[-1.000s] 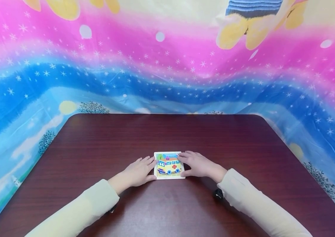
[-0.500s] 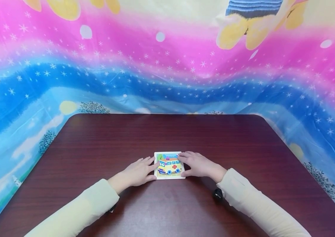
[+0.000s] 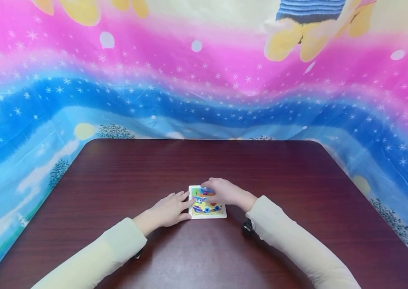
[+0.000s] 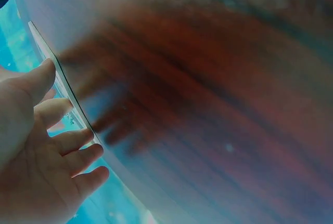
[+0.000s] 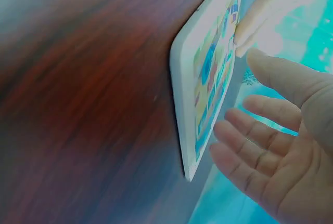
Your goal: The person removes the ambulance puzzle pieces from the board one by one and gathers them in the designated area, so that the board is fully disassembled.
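A small square picture board (image 3: 209, 215), white-rimmed like a child's tray puzzle, lies flat on the table and shows a yellow ambulance. My left hand (image 3: 164, 209) rests at its left edge, thumb by the near corner and index finger reaching over the rim onto the picture. In the left wrist view, the left fingers (image 4: 83, 141) lie relaxed along the board's thin edge. My right hand (image 3: 227, 192) hovers over the upper right of the picture, covering part of it. The right wrist view shows the right fingers (image 5: 255, 146) loosely bent, holding nothing, close over the board's face.
The dark red wooden table (image 3: 204, 164) has rounded far corners. Behind it and along both sides hangs a pink and blue printed cloth (image 3: 204, 88). A black band (image 3: 247, 226) sits under the right sleeve.
My right hand has left the board's right edge and shifted left and slightly away, over the picture. The left index finger has extended onto the picture; the board stays in place.
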The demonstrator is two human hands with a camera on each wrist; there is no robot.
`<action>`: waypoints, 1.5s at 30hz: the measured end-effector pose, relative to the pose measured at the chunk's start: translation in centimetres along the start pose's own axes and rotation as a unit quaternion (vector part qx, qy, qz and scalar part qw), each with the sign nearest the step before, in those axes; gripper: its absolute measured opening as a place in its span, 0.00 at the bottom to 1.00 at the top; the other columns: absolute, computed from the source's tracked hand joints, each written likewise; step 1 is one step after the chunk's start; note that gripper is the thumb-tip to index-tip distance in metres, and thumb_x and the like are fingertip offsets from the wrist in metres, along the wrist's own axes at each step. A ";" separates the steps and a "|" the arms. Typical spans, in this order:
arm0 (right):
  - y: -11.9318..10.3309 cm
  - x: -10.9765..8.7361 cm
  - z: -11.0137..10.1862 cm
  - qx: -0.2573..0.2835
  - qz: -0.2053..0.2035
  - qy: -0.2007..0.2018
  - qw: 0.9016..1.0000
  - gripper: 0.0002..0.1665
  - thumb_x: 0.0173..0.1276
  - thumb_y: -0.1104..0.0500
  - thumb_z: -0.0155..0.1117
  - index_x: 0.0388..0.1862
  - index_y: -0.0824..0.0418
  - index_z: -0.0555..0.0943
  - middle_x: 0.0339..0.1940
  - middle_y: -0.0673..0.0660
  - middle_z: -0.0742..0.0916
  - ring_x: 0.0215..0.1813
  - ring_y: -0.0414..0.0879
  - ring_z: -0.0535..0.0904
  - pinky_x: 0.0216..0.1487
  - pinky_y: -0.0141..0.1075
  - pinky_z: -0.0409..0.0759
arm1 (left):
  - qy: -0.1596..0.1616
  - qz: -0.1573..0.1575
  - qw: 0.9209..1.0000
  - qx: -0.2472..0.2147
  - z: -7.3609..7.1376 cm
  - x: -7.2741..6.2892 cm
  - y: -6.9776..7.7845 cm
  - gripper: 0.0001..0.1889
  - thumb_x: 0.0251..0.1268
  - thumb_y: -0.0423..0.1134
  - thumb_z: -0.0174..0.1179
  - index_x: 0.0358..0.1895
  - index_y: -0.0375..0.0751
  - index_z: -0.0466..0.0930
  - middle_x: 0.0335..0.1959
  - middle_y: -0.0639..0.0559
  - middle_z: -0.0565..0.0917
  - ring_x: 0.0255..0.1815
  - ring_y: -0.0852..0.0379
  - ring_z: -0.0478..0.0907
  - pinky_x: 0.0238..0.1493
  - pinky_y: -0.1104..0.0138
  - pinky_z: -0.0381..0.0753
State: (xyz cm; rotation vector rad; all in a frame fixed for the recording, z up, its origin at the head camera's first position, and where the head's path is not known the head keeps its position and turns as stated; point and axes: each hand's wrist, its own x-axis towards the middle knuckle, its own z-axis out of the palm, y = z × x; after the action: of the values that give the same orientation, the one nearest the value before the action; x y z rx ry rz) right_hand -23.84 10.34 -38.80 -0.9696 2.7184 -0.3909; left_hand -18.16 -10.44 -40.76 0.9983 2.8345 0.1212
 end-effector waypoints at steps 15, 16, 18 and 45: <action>-0.6 2.6 0.5 -0.012 0.025 -0.006 1.000 0.19 0.56 0.54 0.70 0.46 0.60 0.81 0.35 0.52 0.79 0.34 0.42 0.73 0.38 0.34 0.76 | -0.007 -0.009 1.000 0.008 -0.2 0.1 0.2 0.28 0.65 0.53 0.52 0.66 0.46 0.66 0.66 0.39 0.63 0.66 0.44 0.60 0.63 0.51 0.60; -0.6 2.6 0.5 -0.013 0.025 -0.006 1.000 0.19 0.56 0.54 0.70 0.46 0.59 0.81 0.35 0.52 0.79 0.34 0.42 0.73 0.37 0.34 0.76 | -0.008 -0.009 1.000 0.006 -0.2 0.0 0.2 0.28 0.65 0.53 0.52 0.66 0.46 0.66 0.66 0.39 0.63 0.66 0.44 0.60 0.63 0.51 0.60; -0.7 2.7 0.5 -0.013 0.026 -0.006 1.000 0.18 0.57 0.54 0.69 0.45 0.59 0.81 0.35 0.51 0.79 0.34 0.42 0.72 0.37 0.33 0.75 | -0.009 -0.012 1.000 0.003 -0.2 0.0 0.2 0.28 0.65 0.52 0.52 0.66 0.46 0.66 0.66 0.39 0.63 0.66 0.44 0.60 0.63 0.51 0.60; 0.4 3.9 1.2 0.080 0.034 0.040 0.995 0.05 0.59 0.65 0.65 0.31 0.58 0.77 0.28 0.48 0.79 0.32 0.41 0.73 0.36 0.34 0.75 | -0.013 -0.015 1.000 0.003 -0.3 0.1 0.3 0.28 0.65 0.53 0.53 0.65 0.46 0.67 0.67 0.40 0.62 0.66 0.44 0.60 0.63 0.51 0.60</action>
State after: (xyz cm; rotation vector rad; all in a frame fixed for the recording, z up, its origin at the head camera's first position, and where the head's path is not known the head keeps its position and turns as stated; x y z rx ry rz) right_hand -26.67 7.86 -40.54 -0.8347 2.7314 -0.6378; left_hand -18.13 -10.13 -40.46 0.9499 2.8265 0.0958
